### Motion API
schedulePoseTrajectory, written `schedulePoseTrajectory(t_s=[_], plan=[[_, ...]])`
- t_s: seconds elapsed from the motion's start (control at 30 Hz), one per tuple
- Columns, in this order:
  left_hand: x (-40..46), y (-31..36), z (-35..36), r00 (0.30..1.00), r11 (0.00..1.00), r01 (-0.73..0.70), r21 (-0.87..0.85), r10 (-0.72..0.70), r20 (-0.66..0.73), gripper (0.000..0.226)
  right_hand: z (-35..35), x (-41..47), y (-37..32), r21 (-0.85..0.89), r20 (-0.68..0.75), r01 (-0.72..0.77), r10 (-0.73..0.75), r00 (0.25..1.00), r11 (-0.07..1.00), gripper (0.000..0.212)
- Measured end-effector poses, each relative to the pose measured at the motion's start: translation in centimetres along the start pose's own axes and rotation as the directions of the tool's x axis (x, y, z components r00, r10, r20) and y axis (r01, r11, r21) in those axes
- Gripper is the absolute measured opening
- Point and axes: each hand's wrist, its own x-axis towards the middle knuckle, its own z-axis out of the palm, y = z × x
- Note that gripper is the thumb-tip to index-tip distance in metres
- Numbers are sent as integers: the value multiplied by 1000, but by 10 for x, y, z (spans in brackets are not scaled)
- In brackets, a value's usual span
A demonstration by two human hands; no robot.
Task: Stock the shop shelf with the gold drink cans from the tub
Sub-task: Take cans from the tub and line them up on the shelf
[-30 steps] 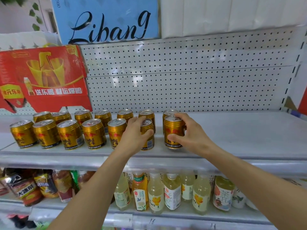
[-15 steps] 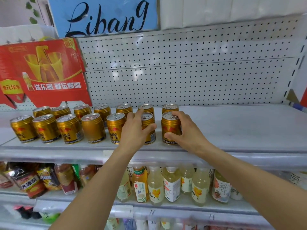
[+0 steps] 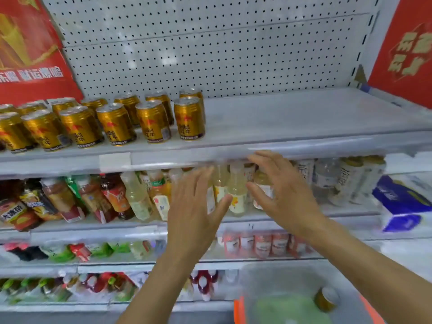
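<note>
Several gold drink cans stand in two rows on the left half of the grey top shelf. The rightmost front can stands upright at the end of the row. My left hand and my right hand hang in front of the shelf below, fingers spread, holding nothing. At the bottom right a translucent tub with an orange rim holds one gold can.
A red carton leans at the back left of the top shelf, and a red sign stands at the right. The lower shelves carry bottled drinks. A blue tissue pack lies at the right.
Both hands have let go of the two front cans and dropped below the top shelf. The view has tilted down, bringing the tub into sight.
</note>
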Motion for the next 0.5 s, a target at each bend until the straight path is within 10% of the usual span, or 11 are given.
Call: schedulePoseTrajectory(t_s=[0.2, 0.5], plan=[[-97, 35, 84, 919, 960, 205, -190, -122, 375, 55, 15, -127, 61, 88, 144, -276, 262, 954, 957, 38], [-199, 26, 223, 480, 932, 361, -31, -157, 863, 53, 86, -286, 148, -65, 545, -695, 609, 576, 716, 48]])
